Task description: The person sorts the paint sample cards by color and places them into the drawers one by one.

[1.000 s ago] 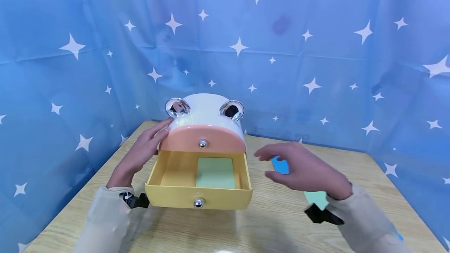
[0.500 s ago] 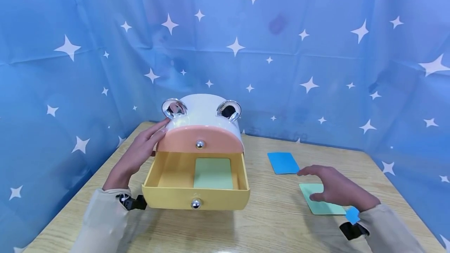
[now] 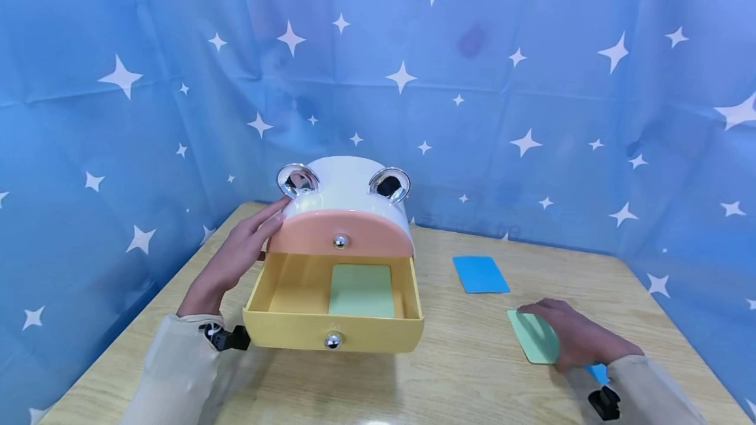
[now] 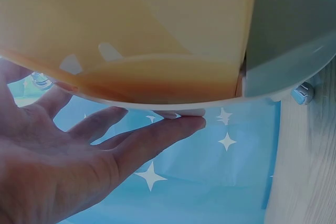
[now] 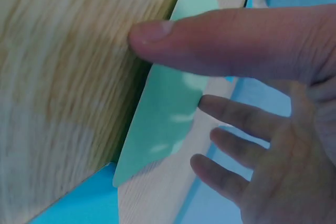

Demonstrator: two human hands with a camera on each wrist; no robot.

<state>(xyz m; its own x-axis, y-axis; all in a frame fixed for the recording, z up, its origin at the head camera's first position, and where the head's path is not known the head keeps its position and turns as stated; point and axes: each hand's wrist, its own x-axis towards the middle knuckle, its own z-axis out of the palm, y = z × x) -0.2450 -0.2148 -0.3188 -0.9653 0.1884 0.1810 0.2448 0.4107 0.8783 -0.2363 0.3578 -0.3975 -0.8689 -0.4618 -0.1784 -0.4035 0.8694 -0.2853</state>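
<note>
A white frog-shaped drawer box [image 3: 345, 179] stands on the table, its pink upper drawer [image 3: 304, 233] closed. The yellow lower drawer [image 3: 378, 336] is pulled out and holds a pale green card [image 3: 361, 290]. My left hand [image 3: 233, 258] rests against the box's left side; its extended fingers [image 4: 163, 142] lie along the curved wall in the left wrist view. Over at the right, my right hand [image 3: 581, 340] is at a mint green card [image 3: 531, 340] on the table. Its thumb [image 5: 210, 43] overlaps the card in the right wrist view, with other fingertips close to the card's edge.
A blue card [image 3: 481, 274] lies behind the mint green card. Another blue card [image 3: 598, 372] shows partly under the right wrist. A blue curtain with white stars [image 3: 520, 51] encloses the wooden table [image 3: 455, 372] at the back and sides.
My right hand has moved right and down from beside the drawer to the mint green card, uncovering the blue card behind it. The left hand stays against the box.
</note>
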